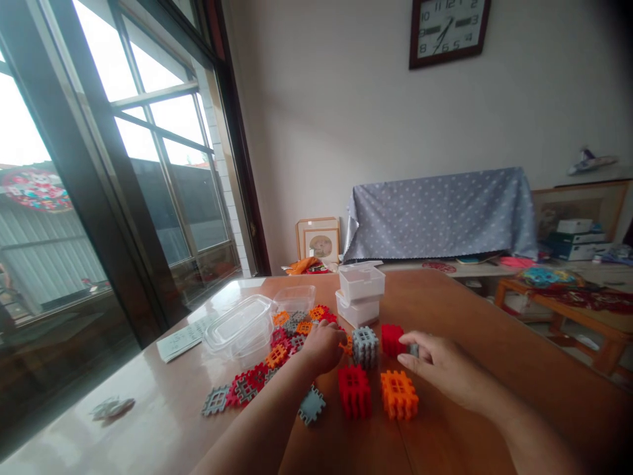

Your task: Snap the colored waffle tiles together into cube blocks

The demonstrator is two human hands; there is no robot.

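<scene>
My left hand (325,346) reaches over the pile of toothed plastic building pieces, its fingers curled down at an orange piece (349,344) that they partly cover. My right hand (431,361) is to the right of the stacks, thumb and forefinger curved round a small grey piece (414,350); most of that piece is hidden. Its fingertips are close beside a red stack (392,340). Between the hands stands a grey stack (365,347). Nearer me are another red stack (355,392) and an orange stack (399,395).
Mixed red, grey and orange pieces (246,388) spread left of my arm, with one grey piece (312,405) lying apart. Clear plastic containers (240,326), a paper sheet (182,340) and a small clear bag (113,408) lie left. White boxes (361,284) are stacked behind.
</scene>
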